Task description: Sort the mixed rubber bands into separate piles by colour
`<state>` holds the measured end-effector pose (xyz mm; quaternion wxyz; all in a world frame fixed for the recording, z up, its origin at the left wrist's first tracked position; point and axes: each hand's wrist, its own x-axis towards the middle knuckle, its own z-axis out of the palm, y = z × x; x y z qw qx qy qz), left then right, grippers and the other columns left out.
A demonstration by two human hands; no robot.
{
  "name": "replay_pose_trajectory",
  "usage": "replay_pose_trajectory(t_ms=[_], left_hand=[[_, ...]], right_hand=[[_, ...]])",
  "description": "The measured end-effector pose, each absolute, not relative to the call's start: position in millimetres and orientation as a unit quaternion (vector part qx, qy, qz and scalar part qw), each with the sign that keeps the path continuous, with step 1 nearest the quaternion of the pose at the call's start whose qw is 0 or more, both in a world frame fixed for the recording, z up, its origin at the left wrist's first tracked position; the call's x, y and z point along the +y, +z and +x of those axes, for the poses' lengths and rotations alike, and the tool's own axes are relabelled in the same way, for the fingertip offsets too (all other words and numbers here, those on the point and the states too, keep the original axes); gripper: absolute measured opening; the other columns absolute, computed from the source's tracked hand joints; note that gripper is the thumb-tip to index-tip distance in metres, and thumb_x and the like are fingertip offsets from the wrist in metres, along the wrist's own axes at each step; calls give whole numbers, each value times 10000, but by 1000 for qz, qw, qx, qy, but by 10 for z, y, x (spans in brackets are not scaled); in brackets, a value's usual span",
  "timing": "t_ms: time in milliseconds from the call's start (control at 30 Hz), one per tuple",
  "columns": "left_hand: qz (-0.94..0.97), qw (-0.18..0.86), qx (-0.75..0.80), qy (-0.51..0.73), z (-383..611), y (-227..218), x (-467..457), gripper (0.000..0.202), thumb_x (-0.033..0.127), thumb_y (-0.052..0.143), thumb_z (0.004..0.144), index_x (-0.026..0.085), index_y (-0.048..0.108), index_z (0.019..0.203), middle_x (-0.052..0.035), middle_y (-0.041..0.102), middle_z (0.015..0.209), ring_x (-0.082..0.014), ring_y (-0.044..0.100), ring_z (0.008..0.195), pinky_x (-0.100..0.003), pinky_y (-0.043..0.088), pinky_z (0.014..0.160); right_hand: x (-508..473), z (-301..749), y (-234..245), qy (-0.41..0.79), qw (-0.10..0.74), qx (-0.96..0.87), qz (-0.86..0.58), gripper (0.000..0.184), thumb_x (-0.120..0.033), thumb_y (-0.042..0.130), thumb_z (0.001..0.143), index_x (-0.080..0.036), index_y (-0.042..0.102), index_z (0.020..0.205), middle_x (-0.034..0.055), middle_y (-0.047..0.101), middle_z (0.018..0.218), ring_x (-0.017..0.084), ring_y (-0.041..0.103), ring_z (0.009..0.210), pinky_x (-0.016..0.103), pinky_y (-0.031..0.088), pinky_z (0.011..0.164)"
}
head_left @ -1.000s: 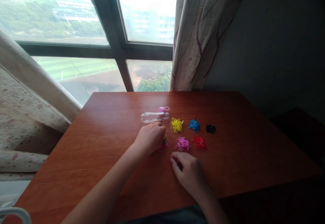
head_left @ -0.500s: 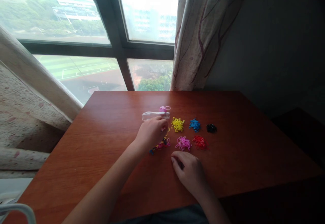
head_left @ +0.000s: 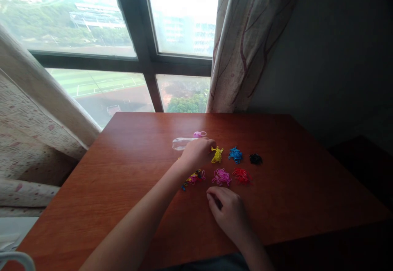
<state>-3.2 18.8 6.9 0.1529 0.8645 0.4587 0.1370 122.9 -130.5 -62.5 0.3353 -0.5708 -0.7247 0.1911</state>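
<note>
My left hand [head_left: 196,152] reaches across the brown table [head_left: 129,168] with its fingers pinched together, their tips touching the yellow pile of small rubber bands [head_left: 217,155]. What the fingers hold is too small to see. Behind the hand lies a clear plastic bottle [head_left: 180,143] on its side, with a pink cap [head_left: 199,134] beside it. A mixed-colour pile [head_left: 193,177] sits just below my left wrist. Blue [head_left: 235,154], black [head_left: 255,159], pink [head_left: 221,177] and red [head_left: 241,175] piles lie to the right. My right hand [head_left: 229,213] rests on the table in front of the pink pile, fingers curled under.
A large window [head_left: 123,37] stands behind the table, with patterned curtains on the left [head_left: 37,111] and right [head_left: 245,41]. A dark wall [head_left: 337,58] is on the right. A white curved object [head_left: 15,258] shows at the bottom left corner.
My left hand has moved from the mixed pile up and to the right, to the yellow pile. The mixed pile is now uncovered. My right hand has stayed still.
</note>
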Motion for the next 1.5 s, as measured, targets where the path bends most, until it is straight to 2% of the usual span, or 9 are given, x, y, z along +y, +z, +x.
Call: replay_pose_trajectory(t_ms=[200,300,500,667,833,1033,1167,1333,1500], left_hand=[[855,167,457,180,-469,65,-134,158,223,540,876,207,696,884,-26,722,872,-151,634,766,-237,446,672],[823,222,466,238,-706,-7,-329,135,216,552,875,197,685,885,-17,718,857,-121,601,691,-217,439,642],[739,272,524,324,-982,-205,-761,178,302,557,880,182,686,855,-10,687,717,-124,571,608,-221,442,581],[712,293,546,331,-1060,-334,-957,179,290,546,875,194,695,845,-1,698,719,-130,590,599,-225,457,577],[704,307,546,333,-1064,-335,-964,178,288,552,870,184,694,852,-3,695,713,-130,578,592,-227,450,573],[703,319,543,332,-1064,-368,-966,168,267,546,881,183,691,874,-6,700,747,-133,589,623,-235,456,610],[709,315,539,327,-1062,-377,-974,157,246,544,881,185,689,875,-4,705,760,-133,596,636,-230,458,620],[719,301,535,325,-1055,-375,-973,152,238,542,885,187,685,872,-2,702,757,-129,600,643,-218,451,614],[725,295,528,330,-1059,-407,-968,145,236,549,889,185,681,860,5,686,728,-117,581,615,-214,436,602]], right_hand=[[-1303,1208,-620,196,325,-721,-579,189,-156,497,908,-223,674,905,24,715,851,176,662,775,260,455,734],[-1303,1194,-619,186,316,-722,-587,190,-163,491,914,-224,670,903,27,712,836,180,656,763,259,443,719],[-1277,1129,-643,140,300,-719,-612,190,-178,494,925,-227,668,865,19,704,766,170,653,694,240,421,649],[-1151,1013,-634,106,305,-702,-634,174,-189,504,928,-221,675,921,32,721,779,169,675,692,228,413,621],[-1018,914,-564,69,252,-711,-653,146,-174,575,893,-234,678,976,30,728,766,184,671,654,240,383,563],[-963,892,-533,55,235,-709,-662,106,-187,603,891,-231,678,952,21,720,732,183,659,629,251,341,536],[-961,896,-518,66,254,-713,-650,123,-186,573,907,-228,687,893,25,718,742,181,655,653,249,357,560],[-1028,920,-459,115,330,-694,-630,147,-206,548,905,-217,694,889,18,721,779,169,651,671,247,408,629],[-1110,944,-461,201,362,-670,-616,172,-236,535,905,-223,702,865,-7,700,707,146,633,608,224,414,592]])
